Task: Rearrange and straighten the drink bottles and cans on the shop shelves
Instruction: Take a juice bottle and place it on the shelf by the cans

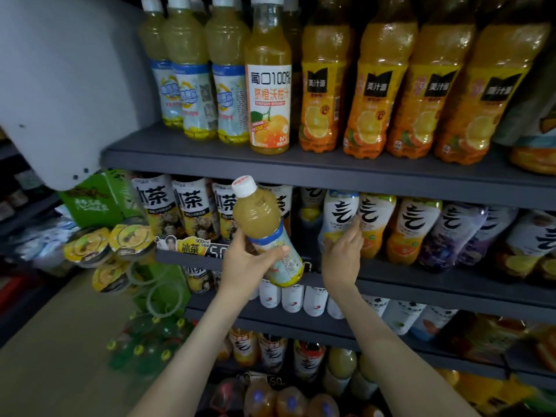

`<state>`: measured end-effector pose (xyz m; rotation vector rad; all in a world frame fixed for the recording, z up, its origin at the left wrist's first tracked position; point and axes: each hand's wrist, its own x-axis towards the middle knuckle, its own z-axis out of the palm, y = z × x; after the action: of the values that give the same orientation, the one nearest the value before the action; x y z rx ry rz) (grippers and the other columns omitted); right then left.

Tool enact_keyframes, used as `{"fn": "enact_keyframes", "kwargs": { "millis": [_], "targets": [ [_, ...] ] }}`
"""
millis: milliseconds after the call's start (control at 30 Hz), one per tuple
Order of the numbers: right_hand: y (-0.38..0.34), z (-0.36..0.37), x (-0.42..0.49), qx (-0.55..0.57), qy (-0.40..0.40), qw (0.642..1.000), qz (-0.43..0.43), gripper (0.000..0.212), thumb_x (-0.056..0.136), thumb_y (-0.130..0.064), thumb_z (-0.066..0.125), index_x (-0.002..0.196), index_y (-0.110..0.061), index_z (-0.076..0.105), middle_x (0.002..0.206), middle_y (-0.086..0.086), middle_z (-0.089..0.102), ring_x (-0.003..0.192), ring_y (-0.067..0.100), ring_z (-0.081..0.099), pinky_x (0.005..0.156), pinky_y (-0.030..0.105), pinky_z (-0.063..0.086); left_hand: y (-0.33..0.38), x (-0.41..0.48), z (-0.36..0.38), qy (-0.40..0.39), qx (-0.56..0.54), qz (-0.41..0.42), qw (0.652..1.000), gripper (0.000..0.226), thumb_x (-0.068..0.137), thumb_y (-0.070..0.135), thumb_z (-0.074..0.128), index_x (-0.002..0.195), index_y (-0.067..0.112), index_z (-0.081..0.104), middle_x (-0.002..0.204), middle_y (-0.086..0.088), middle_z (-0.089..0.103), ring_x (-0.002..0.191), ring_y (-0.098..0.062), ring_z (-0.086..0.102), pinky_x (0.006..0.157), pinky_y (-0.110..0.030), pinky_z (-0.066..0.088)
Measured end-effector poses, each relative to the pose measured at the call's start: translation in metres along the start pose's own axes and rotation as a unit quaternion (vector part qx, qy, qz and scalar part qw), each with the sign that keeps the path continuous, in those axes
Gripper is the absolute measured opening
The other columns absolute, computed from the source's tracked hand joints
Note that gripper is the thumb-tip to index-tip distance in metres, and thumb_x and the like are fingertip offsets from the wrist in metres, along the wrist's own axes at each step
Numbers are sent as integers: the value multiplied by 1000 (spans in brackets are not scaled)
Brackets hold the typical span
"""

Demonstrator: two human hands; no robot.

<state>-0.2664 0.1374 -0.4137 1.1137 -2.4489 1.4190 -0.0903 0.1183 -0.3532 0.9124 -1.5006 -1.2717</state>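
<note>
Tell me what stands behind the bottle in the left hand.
Behind the held bottle in the left hand stand white-labelled tea bottles on the middle shelf. It covers most of one tea label and part of the price strip.

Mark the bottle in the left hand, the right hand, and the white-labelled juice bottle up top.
Held bottle (255, 212): head view, yellow upper body.
Right hand (341, 257): head view, back of hand.
White-labelled juice bottle (268, 97): head view, label.
</note>
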Motion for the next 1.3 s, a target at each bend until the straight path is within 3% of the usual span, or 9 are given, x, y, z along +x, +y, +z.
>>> {"fn": "enact_keyframes", "kwargs": {
  "millis": [233,333,467,600,733,833,1067,1200,1300],
  "targets": [
    [-48,-54,-23,92,7,994,-57,70,83,-7,72,139,8,31,129,24,44,121,37,44,98,50,47,59,-16,-34,-6,79,-13,997,49,68,11,84,98,36,54,93,20,66,82,7,63,70,-11,51],
    [-105,-93,-27,230,-103,967,-31,56,87,-19,68,135,-8,40,119,7,52,108,17,54,88,36,51,99,-18,-43,-2,90,-12,996,51,69,9,84,97,37,52,91,22,63,77,16,60,65,-5,47],
    [-186,-123,-37,324,-253,905,-111,40,84,-38,68,117,-39,46,115,-18,56,108,-5,55,87,13,46,139,-18,-64,1,113,22,993,43,73,10,80,98,35,55,88,21,64,78,14,61,64,-7,46],
    [-242,-110,-27,339,-293,884,-134,51,79,-35,77,120,-40,47,123,-16,58,115,1,55,95,25,47,164,-2,-93,12,134,74,988,49,77,-3,70,97,39,56,93,18,65,87,9,61,70,-9,47],
    [-286,-89,-12,348,-268,888,-133,54,74,-21,82,116,-38,53,117,-16,63,111,1,59,94,26,49,178,34,-126,48,176,120,976,49,73,4,72,112,28,57,111,5,55,100,0,55,77,-5,42],
    [-313,-72,-4,364,-259,883,-143,56,77,-14,80,116,-41,52,118,-15,63,112,3,59,96,26,49,181,62,-148,74,189,132,970,60,73,11,73,128,26,54,119,6,55,109,-6,53,90,-20,45],
    [-310,-51,7,270,-170,939,-129,44,92,-13,63,128,-30,45,118,-22,52,116,0,50,94,10,44,177,111,-173,110,152,117,975,46,71,23,82,108,27,55,102,6,65,94,-10,62,83,-30,52],
    [-298,-47,17,223,-136,962,-83,43,93,-14,61,134,-18,48,127,-2,56,119,7,50,99,27,47,176,136,-177,97,160,84,979,44,71,23,82,108,21,56,98,4,64,91,-16,62,79,-28,50],
    [-295,-41,16,212,-124,966,-76,42,93,-12,61,133,-15,49,126,0,56,118,10,51,95,24,48,177,150,-177,85,166,75,980,44,73,23,81,109,15,56,101,0,64,89,-14,59,76,-24,46]
  ]
}}
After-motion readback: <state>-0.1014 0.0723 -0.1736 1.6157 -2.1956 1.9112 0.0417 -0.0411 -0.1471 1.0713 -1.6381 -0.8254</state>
